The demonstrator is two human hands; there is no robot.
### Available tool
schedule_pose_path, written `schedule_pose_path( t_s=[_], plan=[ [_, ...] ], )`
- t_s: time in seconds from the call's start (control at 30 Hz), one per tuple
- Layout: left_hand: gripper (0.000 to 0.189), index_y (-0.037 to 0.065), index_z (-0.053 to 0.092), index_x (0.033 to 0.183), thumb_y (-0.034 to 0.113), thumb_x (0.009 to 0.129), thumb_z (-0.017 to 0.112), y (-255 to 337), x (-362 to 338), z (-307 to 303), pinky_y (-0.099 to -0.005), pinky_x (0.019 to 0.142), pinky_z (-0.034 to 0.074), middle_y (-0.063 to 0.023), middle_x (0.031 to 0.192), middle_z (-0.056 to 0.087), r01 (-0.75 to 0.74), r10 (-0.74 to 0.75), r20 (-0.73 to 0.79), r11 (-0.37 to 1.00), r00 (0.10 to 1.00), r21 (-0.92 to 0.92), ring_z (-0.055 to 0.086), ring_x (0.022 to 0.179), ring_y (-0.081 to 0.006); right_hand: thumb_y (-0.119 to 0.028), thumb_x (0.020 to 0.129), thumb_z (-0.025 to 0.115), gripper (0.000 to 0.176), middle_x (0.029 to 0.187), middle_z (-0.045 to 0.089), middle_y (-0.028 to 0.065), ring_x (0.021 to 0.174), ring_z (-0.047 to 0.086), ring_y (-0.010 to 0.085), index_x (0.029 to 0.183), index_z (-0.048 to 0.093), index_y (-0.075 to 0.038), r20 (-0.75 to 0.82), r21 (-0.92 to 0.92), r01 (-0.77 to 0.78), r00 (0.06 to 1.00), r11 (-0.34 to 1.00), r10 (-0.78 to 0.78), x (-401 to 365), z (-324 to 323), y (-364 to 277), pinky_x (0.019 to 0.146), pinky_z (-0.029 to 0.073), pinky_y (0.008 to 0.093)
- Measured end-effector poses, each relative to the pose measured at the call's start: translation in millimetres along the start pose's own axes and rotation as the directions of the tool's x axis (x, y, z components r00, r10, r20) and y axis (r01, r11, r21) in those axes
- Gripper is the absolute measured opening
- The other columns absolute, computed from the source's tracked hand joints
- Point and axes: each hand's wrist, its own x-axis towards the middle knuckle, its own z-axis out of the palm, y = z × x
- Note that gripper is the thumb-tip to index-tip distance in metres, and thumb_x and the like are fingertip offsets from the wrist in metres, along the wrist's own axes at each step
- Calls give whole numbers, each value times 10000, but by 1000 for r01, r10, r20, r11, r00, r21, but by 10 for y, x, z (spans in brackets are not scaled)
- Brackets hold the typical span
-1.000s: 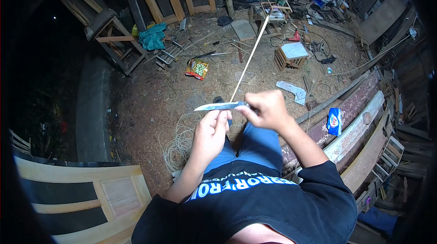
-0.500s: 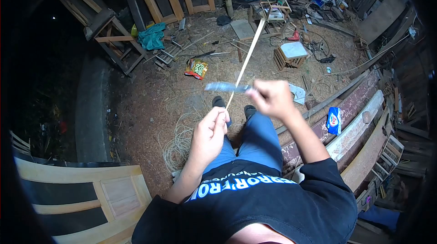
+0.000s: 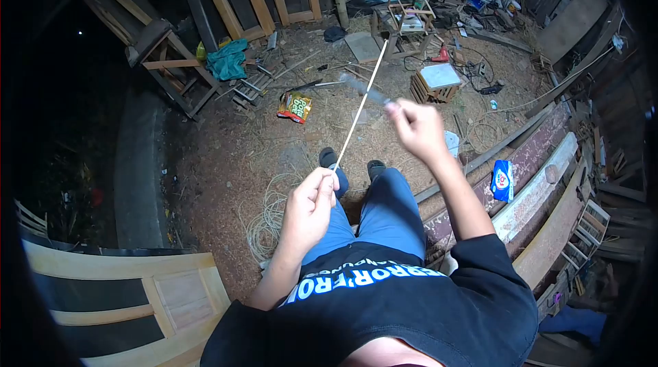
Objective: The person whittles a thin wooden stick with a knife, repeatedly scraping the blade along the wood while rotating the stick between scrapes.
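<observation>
My left hand (image 3: 312,204) is closed round the near end of a long, thin pale wooden strip (image 3: 354,121), which points up and away from me. In my right hand (image 3: 419,127) is a knife (image 3: 375,95), its blade smeared by motion. The blade crosses the strip about midway along its length in this view. My right fingers wrap the handle, hiding most of it. Below the hands are my blue-trousered legs (image 3: 391,209) and dark shoes.
A coil of pale cord (image 3: 266,219) lies left of my feet. Ahead are a snack packet (image 3: 295,106), a slatted wooden stool (image 3: 439,80) and a red power tool (image 3: 441,56). Long boards (image 3: 531,202) with a blue packet (image 3: 502,180) lie right. A wooden door frame (image 3: 147,298) stands lower left.
My right hand and the knife have moved up and away along the strip, and the blade has tilted. The strip's far end has swung slightly left and nearer; my left hand is slightly lower.
</observation>
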Motion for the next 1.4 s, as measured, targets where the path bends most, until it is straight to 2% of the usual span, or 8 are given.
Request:
schedule_pose_path(
  t_s=[0.17,0.23,0.5,0.63,0.77,0.97,1.03,1.4],
  plan=[
    [189,46,595,993,129,1126,489,-152,31,48,-217,565,320,54,724,477,-23,23,59,1000,998,-14,410,624,-23,-298,1018,712,260,658,621,27,633,555,75,947,719,-48,115,365,-143,988,920,108,-33,15,-146,570,447,318],
    [190,45,593,994,132,1127,489,-152,26,44,-214,567,332,44,730,500,-6,2,90,999,996,36,420,622,-25,-220,982,758,189,804,684,16,754,580,61,981,707,-37,56,519,-94,996,849,77,-17,105,-268,672,469,268],
    [160,30,584,1056,142,1130,498,-169,139,89,-211,602,391,16,814,565,89,-53,191,979,980,-184,475,652,-47,-146,987,726,134,791,647,-30,767,549,54,949,691,-23,153,559,-195,980,806,131,-81,179,-308,697,464,266],
    [168,15,585,1075,140,1135,489,-241,244,136,-207,632,400,2,893,572,11,24,156,974,988,-224,503,717,-53,-219,986,731,186,750,656,26,706,592,90,957,686,-40,75,430,-143,990,891,123,-96,110,-347,649,474,303],
    [182,9,595,1066,140,1136,489,-128,247,143,-207,625,399,0,876,570,-13,42,98,962,994,-273,504,697,-55,-345,1013,666,321,687,613,142,645,660,365,850,592,-78,209,137,-28,978,990,-2,-276,-22,-385,570,484,442],
    [230,6,609,1027,175,1137,496,-11,209,153,-228,607,406,14,749,536,-19,25,19,971,1000,-240,493,653,-53,-217,962,721,321,604,532,142,529,570,340,741,558,-51,183,4,181,967,984,-178,-340,-110,-567,502,424,405],
    [241,5,622,1024,176,1137,495,-13,198,159,-227,604,397,15,749,538,-38,41,8,966,999,-255,491,653,-49,-232,946,741,316,604,543,138,524,573,328,743,575,-56,61,-47,134,990,990,-131,-213,-152,-478,494,420,398],
    [211,18,620,1030,150,1134,492,189,196,90,-204,575,339,24,798,544,-79,76,-23,982,997,-171,450,661,-25,-326,928,776,392,588,566,91,524,618,300,702,545,-104,134,-91,399,913,913,-386,-173,-161,-674,480,462,400]
  ],
)
